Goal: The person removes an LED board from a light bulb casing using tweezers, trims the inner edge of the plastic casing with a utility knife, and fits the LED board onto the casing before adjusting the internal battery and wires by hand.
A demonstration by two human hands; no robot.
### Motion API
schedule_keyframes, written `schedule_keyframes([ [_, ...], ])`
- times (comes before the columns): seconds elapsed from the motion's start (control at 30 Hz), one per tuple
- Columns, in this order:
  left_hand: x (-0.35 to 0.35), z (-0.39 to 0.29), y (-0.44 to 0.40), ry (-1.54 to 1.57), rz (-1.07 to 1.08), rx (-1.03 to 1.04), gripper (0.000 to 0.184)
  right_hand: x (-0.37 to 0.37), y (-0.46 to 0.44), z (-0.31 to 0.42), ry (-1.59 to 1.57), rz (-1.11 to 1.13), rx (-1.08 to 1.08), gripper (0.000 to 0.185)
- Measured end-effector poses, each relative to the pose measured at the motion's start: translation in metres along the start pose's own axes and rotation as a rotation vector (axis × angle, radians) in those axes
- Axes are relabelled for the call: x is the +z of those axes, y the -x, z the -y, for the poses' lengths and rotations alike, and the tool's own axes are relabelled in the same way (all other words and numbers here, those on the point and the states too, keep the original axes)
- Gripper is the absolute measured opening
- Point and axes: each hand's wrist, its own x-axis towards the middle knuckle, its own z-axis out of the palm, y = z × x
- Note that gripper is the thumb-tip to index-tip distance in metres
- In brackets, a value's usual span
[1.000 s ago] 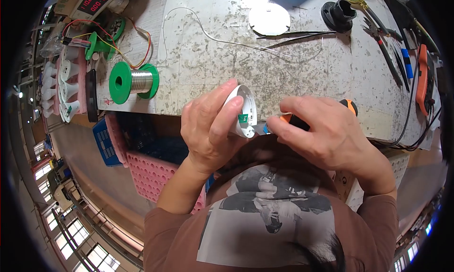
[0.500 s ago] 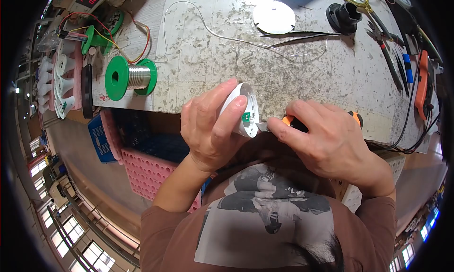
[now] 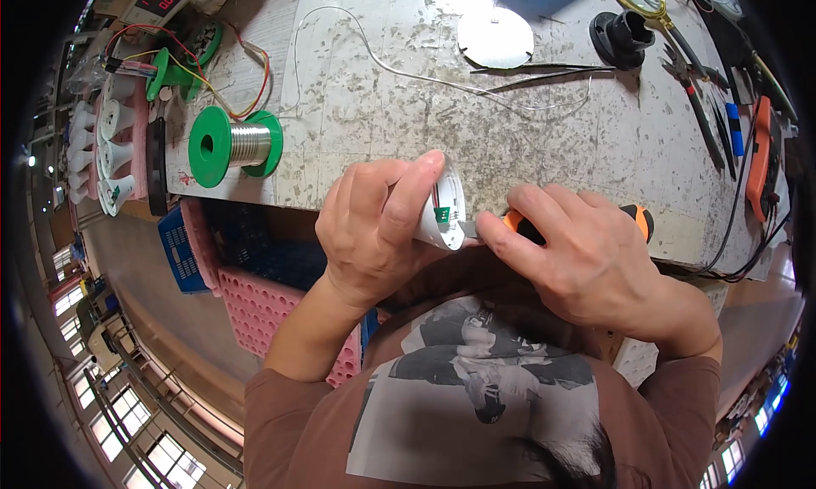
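Note:
Near the front edge of the table, my left hand [image 3: 361, 226] is wrapped round a white plastic lamp housing [image 3: 452, 192], tilted with its open mouth toward the right. A small green circuit board [image 3: 441, 214] shows inside it. My right hand [image 3: 586, 255] grips an orange-and-black utility knife [image 3: 516, 220]. Its metal blade [image 3: 470, 229] is at the lower rim of the housing; whether it cuts in I cannot tell. My right thumb and forefinger lie close to that rim.
A green spool of solder wire [image 3: 249, 143] stands left on the table [image 3: 365, 115]. Behind are a white disc [image 3: 495, 39], black tweezers [image 3: 552, 71] and a black round fitting [image 3: 620, 40]. Pliers [image 3: 693, 90] and an orange-cased meter [image 3: 759, 158] lie right. White housings [image 3: 115, 155] stand left.
The left fingers have shifted on the housing, with the thumb now higher at its top rim. The housing has turned slightly, and the knife stays at its lower rim.

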Motion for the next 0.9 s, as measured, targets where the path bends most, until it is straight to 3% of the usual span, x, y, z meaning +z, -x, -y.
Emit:
schedule_keyframes([
  [0.37,-0.002,0.02,-0.013,0.053,0.056,0.056,0.091,0.002,-0.006,-0.005,0.073,-0.011,-0.019,0.032],
  [0.5,0.002,0.024,-0.018,0.102,0.005,0.05,0.084,0.005,-0.009,-0.004,0.11,-0.06,-0.027,0.03],
  [0.57,-0.001,0.025,-0.016,0.107,0.08,0.042,0.097,0.005,-0.01,-0.005,0.13,-0.064,-0.028,0.03],
  [0.8,-0.007,0.026,-0.024,0.125,0.091,0.057,0.099,0.002,-0.005,-0.003,0.121,-0.079,-0.044,0.03],
  [0.9,-0.018,0.018,-0.021,0.21,0.288,0.001,0.101,0.001,0.002,-0.002,0.037,-0.03,-0.054,0.031],
])
